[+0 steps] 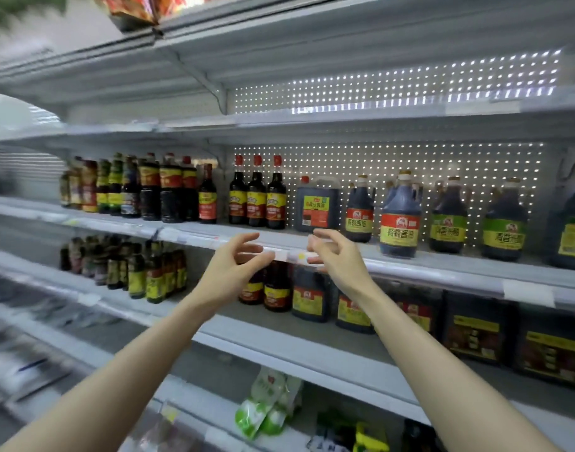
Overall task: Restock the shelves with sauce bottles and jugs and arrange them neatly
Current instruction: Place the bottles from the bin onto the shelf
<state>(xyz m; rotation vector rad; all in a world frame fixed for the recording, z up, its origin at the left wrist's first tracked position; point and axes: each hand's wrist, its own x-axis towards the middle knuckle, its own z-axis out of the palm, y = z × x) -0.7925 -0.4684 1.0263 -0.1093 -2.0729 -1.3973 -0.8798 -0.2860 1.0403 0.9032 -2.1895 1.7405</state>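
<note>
Head view.

- Middle shelf (pixel 459 267), grey metal, with a pegboard back.
- Tall bottles (pixel 256 195) with red caps and yellow-red labels: three, side by side and upright.
- Short bottle (pixel 207 195) with a red label: one, just left of the three.
- Mixed bottles (pixel 132 187) at the far left: about nine, though blur makes the count uncertain.
- Square jug (pixel 317 203) with a red cap: one, just right of the tall bottles.
- Round jugs (pixel 399 220) with handles: four in the front row and one more behind the second. Two have red labels, two green.
- Edge jug (pixel 573 230): one, cut off by the frame's right side.
- Lower shelf (pixel 279 334): a bottle cluster at the left and a row of dark jugs (pixel 475 327) running right, partly hidden by the arms.
- Green pouches (pixel 266 402): a small heap, lowest level.

Hands — both raised in front of the price rail (pixel 286 255) on the middle shelf's front edge.
- Left hand (pixel 233 265): fingers half-curled and spread, gripping nothing. The thumb lies at the rail. The tall bottles stand above and behind its fingertips, apart from them.
- Right hand (pixel 335 256): fingers loosely bent, holding nothing. The square jug stands just above and behind them — not touched.
</note>
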